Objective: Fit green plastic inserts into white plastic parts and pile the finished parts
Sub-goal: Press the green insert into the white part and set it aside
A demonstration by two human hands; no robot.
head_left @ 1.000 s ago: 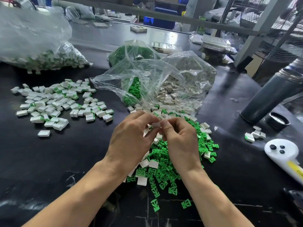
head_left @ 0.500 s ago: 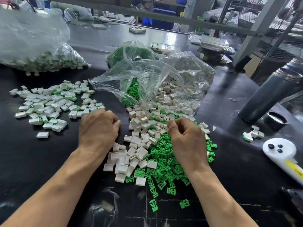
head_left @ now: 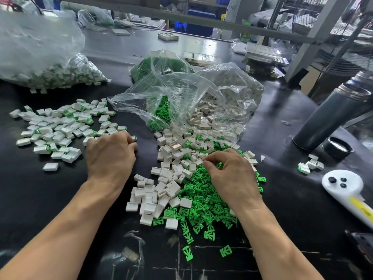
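Observation:
My left hand (head_left: 110, 156) rests knuckles up at the right edge of the pile of finished parts (head_left: 60, 126), white with green ends. Its fingers curl around one finished part (head_left: 133, 137) that peeks out at the fingertips. My right hand (head_left: 232, 174) lies on the heap of green inserts (head_left: 201, 207). Its thumb and forefinger are pinched together where the green heap meets the loose white parts (head_left: 167, 178). What sits between those fingertips is hidden.
Open clear bags (head_left: 181, 98) of green inserts and white parts lie behind the heaps, with a bag of finished parts (head_left: 50, 73) at far left. A grey flask (head_left: 331, 118) with its cap (head_left: 338, 147), a few parts (head_left: 310, 164) and a white controller (head_left: 347, 188) are at right.
The hands were joined over the heap. My left hand has swung left to the finished pile with a part. My right hand has dropped onto the green inserts.

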